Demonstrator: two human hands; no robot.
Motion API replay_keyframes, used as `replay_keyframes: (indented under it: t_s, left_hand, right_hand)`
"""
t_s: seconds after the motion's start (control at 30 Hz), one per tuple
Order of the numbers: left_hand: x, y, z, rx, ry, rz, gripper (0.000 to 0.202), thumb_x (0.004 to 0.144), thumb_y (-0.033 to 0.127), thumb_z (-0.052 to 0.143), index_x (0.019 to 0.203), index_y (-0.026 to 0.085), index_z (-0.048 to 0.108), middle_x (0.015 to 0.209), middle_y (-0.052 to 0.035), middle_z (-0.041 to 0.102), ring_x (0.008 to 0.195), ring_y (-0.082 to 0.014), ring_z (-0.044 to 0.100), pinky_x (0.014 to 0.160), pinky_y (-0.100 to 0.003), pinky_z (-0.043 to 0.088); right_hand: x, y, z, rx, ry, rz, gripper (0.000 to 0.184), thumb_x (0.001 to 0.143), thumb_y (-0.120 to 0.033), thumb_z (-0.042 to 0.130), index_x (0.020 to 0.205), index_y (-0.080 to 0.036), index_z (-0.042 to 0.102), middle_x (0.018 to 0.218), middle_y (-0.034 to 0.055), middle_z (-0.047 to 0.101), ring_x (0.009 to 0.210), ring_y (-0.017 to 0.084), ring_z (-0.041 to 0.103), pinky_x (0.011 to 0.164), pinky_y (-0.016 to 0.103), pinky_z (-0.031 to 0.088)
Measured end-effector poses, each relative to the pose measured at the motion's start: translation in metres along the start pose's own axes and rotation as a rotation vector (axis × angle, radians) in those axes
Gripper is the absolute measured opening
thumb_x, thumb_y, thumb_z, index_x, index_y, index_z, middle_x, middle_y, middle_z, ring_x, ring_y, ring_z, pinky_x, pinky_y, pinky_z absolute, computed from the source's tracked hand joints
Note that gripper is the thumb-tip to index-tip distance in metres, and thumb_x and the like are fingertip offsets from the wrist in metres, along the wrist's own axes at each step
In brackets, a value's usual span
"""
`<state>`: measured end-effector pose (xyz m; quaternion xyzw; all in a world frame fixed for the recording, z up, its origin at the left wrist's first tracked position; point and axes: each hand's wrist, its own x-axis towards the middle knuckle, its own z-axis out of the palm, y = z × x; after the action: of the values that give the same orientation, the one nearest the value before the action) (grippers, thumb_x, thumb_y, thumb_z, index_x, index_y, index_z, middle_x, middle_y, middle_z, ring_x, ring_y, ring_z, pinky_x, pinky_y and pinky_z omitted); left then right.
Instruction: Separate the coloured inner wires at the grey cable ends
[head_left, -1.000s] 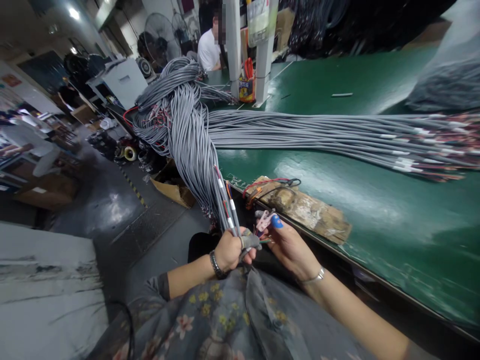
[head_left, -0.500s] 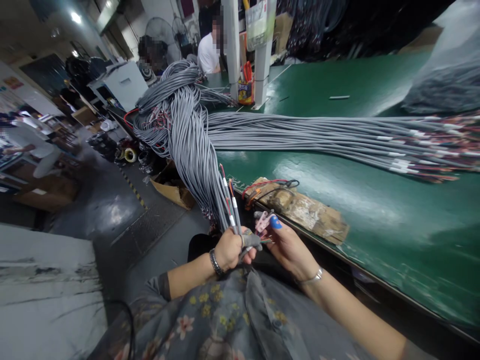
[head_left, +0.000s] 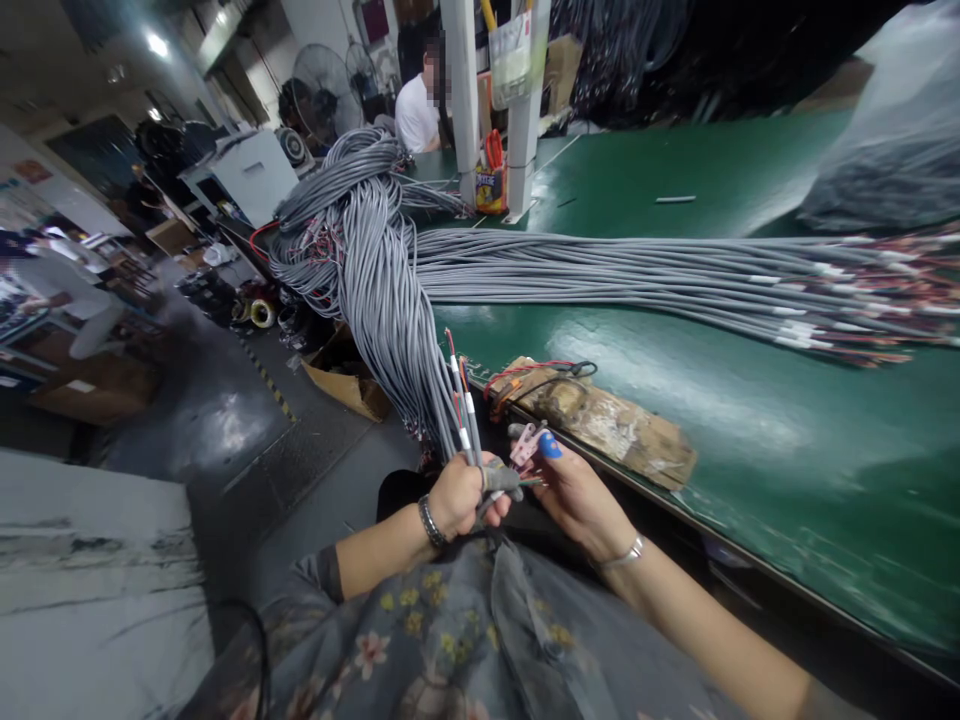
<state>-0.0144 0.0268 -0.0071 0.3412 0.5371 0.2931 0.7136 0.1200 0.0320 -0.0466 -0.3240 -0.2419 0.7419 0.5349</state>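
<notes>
In the middle, close to my body, my left hand (head_left: 469, 495) is closed around the end of a grey cable, its thumb wearing a grey cover. Thin coloured wires (head_left: 531, 482) stick out of that end toward the other hand. My right hand (head_left: 577, 495), with a blue cover on one fingertip, pinches a small pink clip-like tool (head_left: 525, 445) right beside the wires. Whether its jaws touch them I cannot tell. Several stripped cable ends with white sleeves (head_left: 466, 415) rise just above my left hand, from the grey cable bundle (head_left: 382, 270).
A long row of grey cables (head_left: 570, 265) lies across the green table (head_left: 787, 430). Near its front edge is a worn wooden block (head_left: 615, 430) with red and black leads. White posts (head_left: 465, 110) stand behind. A cardboard box (head_left: 341, 375) is on the floor; a person (head_left: 418, 112) sits beyond.
Both hands keep almost the same position and hold. The view has shifted very slightly; nothing else has visibly moved.
</notes>
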Motion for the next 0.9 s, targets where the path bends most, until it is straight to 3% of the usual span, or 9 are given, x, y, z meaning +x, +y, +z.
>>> replay_keyframes:
  t_s: [0.43, 0.9]
  left_hand:
    - [-0.006, -0.005, -0.003, 0.010, -0.020, 0.049, 0.031, 0.054, 0.040, 0.071, 0.051, 0.014, 0.055, 0.036, 0.0000, 0.050, 0.026, -0.0071, 0.038, 0.028, -0.019, 0.024]
    - [-0.009, -0.013, -0.003, -0.055, 0.034, 0.109, 0.040, 0.053, 0.049, 0.075, 0.053, 0.015, 0.053, 0.037, 0.0008, 0.050, 0.027, -0.0070, 0.039, 0.029, -0.019, 0.025]
  right_hand:
    - [-0.004, -0.003, 0.004, 0.044, -0.006, 0.033, 0.036, 0.064, -0.054, 0.077, 0.068, -0.019, 0.068, 0.060, -0.0014, 0.058, 0.054, 0.011, 0.047, 0.052, 0.026, 0.042]
    - [-0.003, -0.003, 0.005, 0.049, 0.013, 0.039, 0.038, 0.060, -0.055, 0.078, 0.066, -0.020, 0.068, 0.061, -0.0012, 0.058, 0.058, 0.012, 0.046, 0.058, 0.026, 0.042]
